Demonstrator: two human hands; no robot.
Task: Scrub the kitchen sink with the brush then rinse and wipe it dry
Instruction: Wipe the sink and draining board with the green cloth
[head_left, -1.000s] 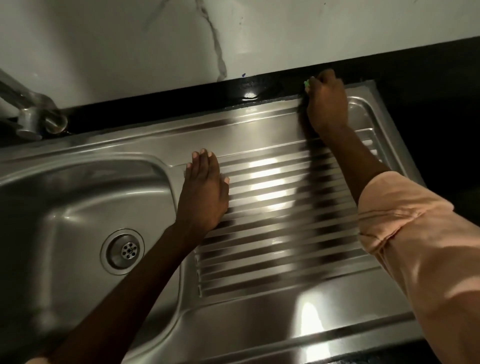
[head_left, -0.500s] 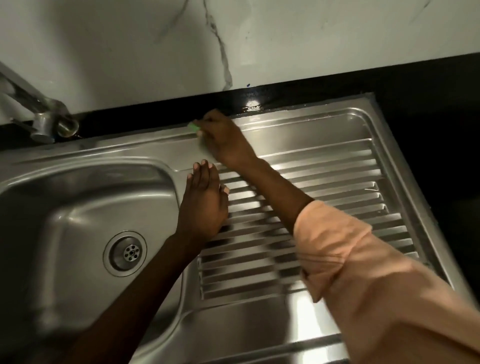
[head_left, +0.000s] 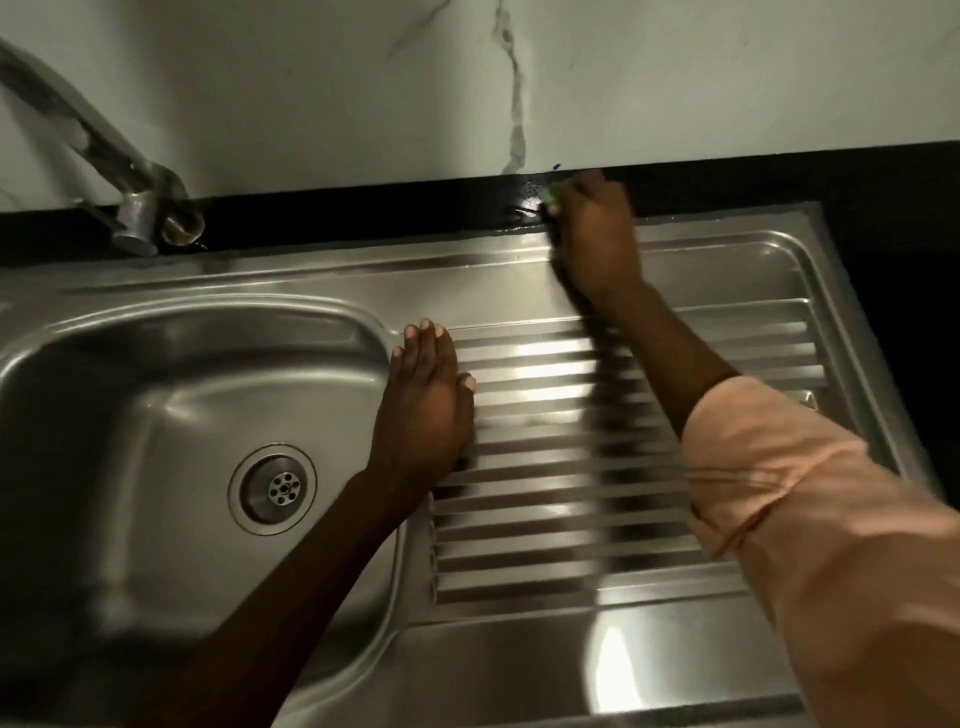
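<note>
A stainless steel sink (head_left: 156, 395) with a round drain (head_left: 274, 489) takes up the left half, and its ribbed draining board (head_left: 561, 499) lies to the right. My left hand (head_left: 423, 410) lies flat on the board's left edge beside the bowl, fingers straight. My right hand (head_left: 597, 244) is at the board's back rim, blurred, its fingers curled round a small scrubber (head_left: 546, 197). Only a green tip of the scrubber shows past the fingers. Its bristles are hidden under the hand.
A metal tap (head_left: 130, 208) stands at the back left on the black counter strip (head_left: 363, 218). A white marbled wall (head_left: 519, 78) rises behind. Black counter (head_left: 904, 312) runs along the right of the sink.
My right hand swept left along the back rim to near the bowl, then back right to the rim's middle. My left hand stayed flat in place.
</note>
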